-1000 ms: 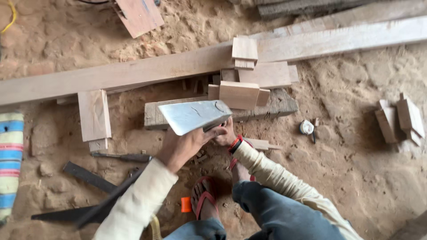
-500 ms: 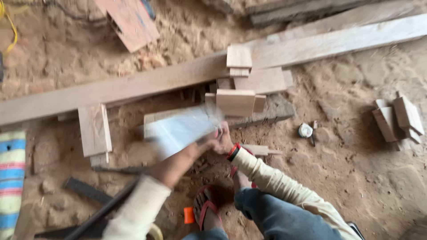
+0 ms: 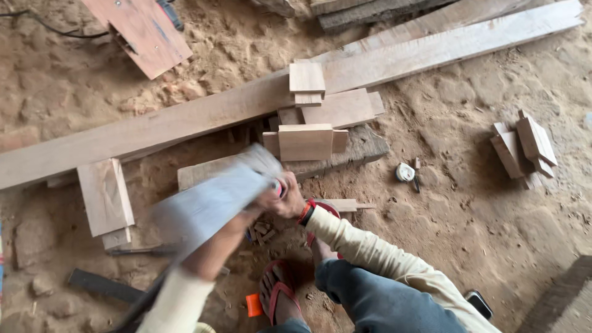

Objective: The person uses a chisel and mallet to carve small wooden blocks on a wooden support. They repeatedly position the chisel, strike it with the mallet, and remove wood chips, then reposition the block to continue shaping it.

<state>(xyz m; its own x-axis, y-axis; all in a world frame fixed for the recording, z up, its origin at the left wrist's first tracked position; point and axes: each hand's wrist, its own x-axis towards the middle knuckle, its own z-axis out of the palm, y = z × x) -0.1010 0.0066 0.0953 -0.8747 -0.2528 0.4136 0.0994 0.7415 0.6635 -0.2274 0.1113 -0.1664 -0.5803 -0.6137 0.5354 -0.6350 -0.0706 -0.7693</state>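
Blade (image 3: 206, 203) of an adze — blurred — is gripped by the left hand (image 3: 213, 250); a wood piece (image 3: 345, 205) is steadied on the sand (image 3: 456, 222) by the right hand (image 3: 285, 198).

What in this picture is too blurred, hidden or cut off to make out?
- Grey blade, head view: motion blur smears its shape.
- Left hand: blurred, grip unclear.
- Workpiece under right hand: covered by that hand and the blade.
- Long plank: cut off at the left edge.
- Small round object: too small.
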